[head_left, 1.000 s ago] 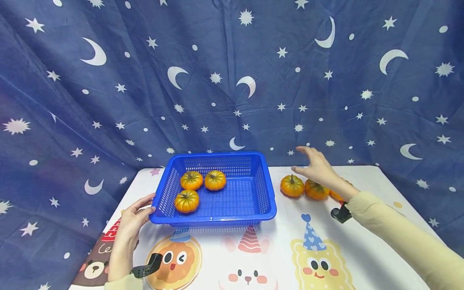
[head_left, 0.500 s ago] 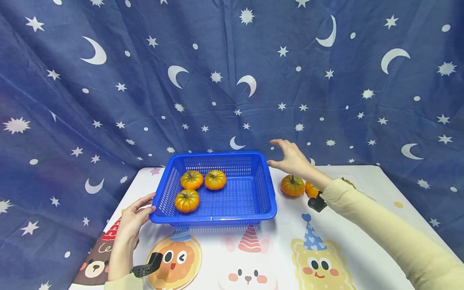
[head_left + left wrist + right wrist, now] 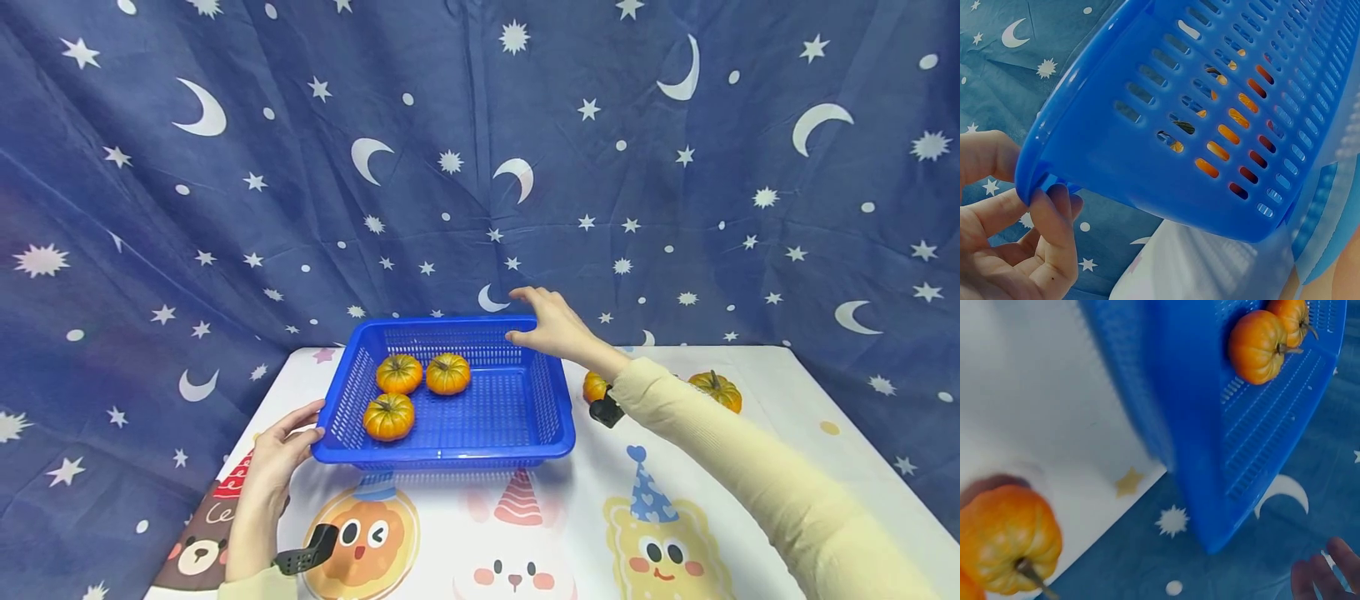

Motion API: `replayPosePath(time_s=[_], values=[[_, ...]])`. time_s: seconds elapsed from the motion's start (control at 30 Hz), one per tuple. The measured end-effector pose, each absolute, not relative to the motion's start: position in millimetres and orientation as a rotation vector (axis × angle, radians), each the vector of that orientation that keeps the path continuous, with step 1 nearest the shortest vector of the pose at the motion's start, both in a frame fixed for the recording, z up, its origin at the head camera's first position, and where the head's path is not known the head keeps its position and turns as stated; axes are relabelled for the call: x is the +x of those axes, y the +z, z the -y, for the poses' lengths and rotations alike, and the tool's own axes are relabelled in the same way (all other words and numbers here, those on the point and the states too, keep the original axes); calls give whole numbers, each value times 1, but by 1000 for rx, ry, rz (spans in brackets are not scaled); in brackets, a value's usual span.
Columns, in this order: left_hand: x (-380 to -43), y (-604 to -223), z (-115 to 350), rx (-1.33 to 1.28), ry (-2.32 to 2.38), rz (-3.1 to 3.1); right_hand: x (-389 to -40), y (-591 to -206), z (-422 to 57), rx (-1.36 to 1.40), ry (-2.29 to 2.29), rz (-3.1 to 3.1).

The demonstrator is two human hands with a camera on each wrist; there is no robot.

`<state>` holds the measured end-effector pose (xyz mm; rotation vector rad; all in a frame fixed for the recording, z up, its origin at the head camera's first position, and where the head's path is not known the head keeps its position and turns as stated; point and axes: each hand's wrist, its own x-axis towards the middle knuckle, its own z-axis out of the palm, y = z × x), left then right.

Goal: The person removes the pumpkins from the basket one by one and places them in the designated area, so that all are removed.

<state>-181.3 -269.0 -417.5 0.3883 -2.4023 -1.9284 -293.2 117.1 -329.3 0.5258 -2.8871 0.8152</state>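
A blue plastic basket (image 3: 442, 455) with slotted walls stands on the table. Three small orange pumpkins sit in its left half: a front one (image 3: 389, 419), a back left one (image 3: 400, 375) and a back middle one (image 3: 447, 375). My left hand (image 3: 277, 457) pinches the basket's left rim, and in the left wrist view thumb and fingers grip the rim's corner. Above the basket's back right part hovers my right hand (image 3: 557, 327), fingers spread in a loose curve around nothing. In the right wrist view only some fingertips (image 3: 1325, 578) show at the lower right.
Right of the basket, more pumpkins lie on the table; one (image 3: 595, 386) is half covered by my right forearm, another (image 3: 717, 391) stands farther right. The white tablecloth (image 3: 585, 533) has cartoon prints. Directly behind hangs a dark blue curtain (image 3: 420, 275) with moons and stars.
My right hand has travelled left, from over the pumpkins on the table to above the basket's back right part, holding nothing. The left hand stays on the rim; the pumpkins have not moved.
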Motion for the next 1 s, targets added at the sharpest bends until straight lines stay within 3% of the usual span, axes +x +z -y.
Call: replayPosePath(time_s=[1.0], values=[[-180,-417,269,385,-1941,2393,-321,-384,-27,648,859,2974]])
